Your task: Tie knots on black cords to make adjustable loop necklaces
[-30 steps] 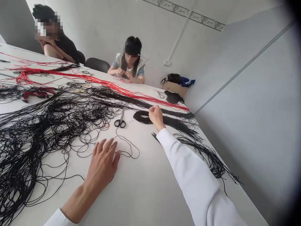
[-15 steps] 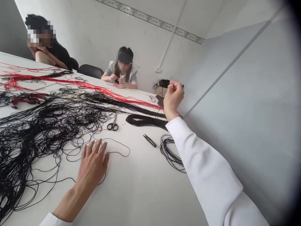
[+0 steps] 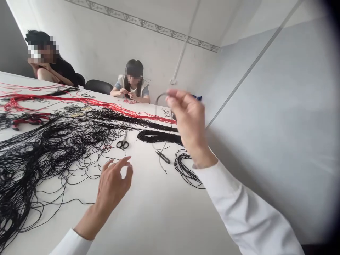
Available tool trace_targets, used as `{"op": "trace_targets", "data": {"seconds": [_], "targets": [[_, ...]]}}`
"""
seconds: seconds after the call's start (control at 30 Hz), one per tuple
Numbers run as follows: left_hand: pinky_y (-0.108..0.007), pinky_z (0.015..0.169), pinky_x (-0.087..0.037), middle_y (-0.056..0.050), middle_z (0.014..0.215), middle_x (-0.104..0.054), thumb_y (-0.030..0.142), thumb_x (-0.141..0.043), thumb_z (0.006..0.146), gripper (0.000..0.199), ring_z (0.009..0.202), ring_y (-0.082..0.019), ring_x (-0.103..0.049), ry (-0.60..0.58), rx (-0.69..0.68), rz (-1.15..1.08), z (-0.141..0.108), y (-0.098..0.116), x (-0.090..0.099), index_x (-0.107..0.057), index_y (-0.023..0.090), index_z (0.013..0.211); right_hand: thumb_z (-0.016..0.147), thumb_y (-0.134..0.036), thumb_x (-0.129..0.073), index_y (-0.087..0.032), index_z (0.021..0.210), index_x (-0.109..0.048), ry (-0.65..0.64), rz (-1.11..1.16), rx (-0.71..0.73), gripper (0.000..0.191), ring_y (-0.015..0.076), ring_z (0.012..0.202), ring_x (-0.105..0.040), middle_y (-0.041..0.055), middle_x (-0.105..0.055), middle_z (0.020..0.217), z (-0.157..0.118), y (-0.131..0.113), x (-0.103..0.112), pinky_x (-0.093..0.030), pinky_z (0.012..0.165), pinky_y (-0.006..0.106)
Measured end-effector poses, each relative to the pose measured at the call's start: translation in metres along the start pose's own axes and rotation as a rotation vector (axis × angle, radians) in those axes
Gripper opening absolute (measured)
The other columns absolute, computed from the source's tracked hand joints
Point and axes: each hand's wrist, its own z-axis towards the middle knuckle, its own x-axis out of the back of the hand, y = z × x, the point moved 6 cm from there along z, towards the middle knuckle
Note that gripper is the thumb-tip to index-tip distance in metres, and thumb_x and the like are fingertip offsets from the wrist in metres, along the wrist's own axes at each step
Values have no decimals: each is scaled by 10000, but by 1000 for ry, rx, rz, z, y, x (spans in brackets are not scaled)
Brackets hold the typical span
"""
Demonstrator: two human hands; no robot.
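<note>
My right hand [image 3: 190, 122] is raised over the table with thumb and fingertips pinched on a thin dark cord [image 3: 161, 95]. The cord arches to the left and hangs down, blurred by motion, its lower end above the thread snips [image 3: 163, 157]. My left hand [image 3: 114, 182] hovers low at the edge of a loose black cord tangle [image 3: 61, 152]. Its fingers are curved and spread, with a small gap between thumb and forefinger. Black-handled scissors [image 3: 123, 142] lie just beyond it. A coil of black cord [image 3: 183, 171] rests beneath my right forearm.
A folded black cord bundle [image 3: 159, 136] and long red cords [image 3: 119, 106] stretch across the white table [image 3: 148, 212]. Red-handled pliers [image 3: 33, 120] lie at the left. Two people sit at the far side, one handling red cord. A grey partition [image 3: 265, 106] stands at the right.
My right hand has come nearer and slightly left, bringing the hanging cord into view. My left hand has shifted right, and its flat fingers have curled. The view has tilted slightly.
</note>
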Motion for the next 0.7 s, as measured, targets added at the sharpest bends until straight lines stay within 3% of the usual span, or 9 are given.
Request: {"op": "trace_targets", "data": {"seconds": [0.07,0.13,0.17,0.23,0.3,0.37,0.47,0.57,0.7], "targets": [[-587,1110,-334,-72,1083,-776,500,-570,911,485,641,-224,-647,-74,128,-199,0,18,6,-624,264,1332,951,-335,-594,-218,1069,-718,-158,40,-148,207,167,954,-677,33,-735,1029,-41,2,-11,-542,878,324],[-529,1029,-427,-85,1081,-771,547,-559,919,518,874,-277,-692,-201,292,-546,-1,32,-2,-620,252,1340,955,-312,-587,-222,1023,-727,-291,35,-241,180,173,961,-674,36,-739,1033,-82,10,-17,-527,892,325],[-492,1008,-451,-101,1081,-764,542,-526,940,509,969,-286,-690,-201,359,-768,1,36,-5,-628,217,1318,957,-310,-582,-230,1008,-729,-335,5,-280,174,179,975,-666,36,-734,1030,-101,17,-17,-513,913,335],[-429,959,-499,-126,1145,-732,447,-496,977,397,1064,-277,-680,-130,518,-1197,6,35,-12,-660,160,1196,952,-332,-589,-256,990,-739,-414,-70,-349,173,203,1037,-634,42,-701,1031,-134,35,-13,-483,962,366],[-366,928,-529,-106,1050,-731,266,-513,976,202,1015,-230,-700,15,673,-1446,14,22,-15,-667,141,1017,941,-377,-597,-263,969,-745,-433,-117,-451,188,224,1039,-617,54,-672,1016,-161,56,-4,-480,954,389],[-318,883,-554,-48,819,-684,125,-491,964,169,860,-175,-708,177,736,-1513,21,6,-9,-621,141,858,946,-422,-574,-239,977,-718,-353,-86,-597,235,221,924,-629,60,-676,953,-183,77,12,-508,870,391],[-255,721,-578,-3,661,-575,15,-383,961,277,616,-109,-625,319,752,-1479,27,-16,9,-565,135,790,901,-442,-642,-212,993,-673,-63,96,-817,250,219,912,-658,65,-713,935,-206,102,42,-527,875,391],[-181,539,-527,2,647,-534,-27,-339,953,304,501,-66,-513,293,802,-1420,26,-26,24,-557,114,794,801,-383,-759,-213,964,-683,238,509,-975,248,203,1001,-675,62,-724,1025,-217,115,60,-552,941,375],[-135,467,-509,-22,655,-531,-29,-287,966,338,522,-69,-529,237,929,-1361,13,-31,37,-538,101,782,780,-250,-759,-224,891,-675,458,944,-1047,142,135,865,-674,1,-676,898,-203,115,72,-608,890,311]]}}
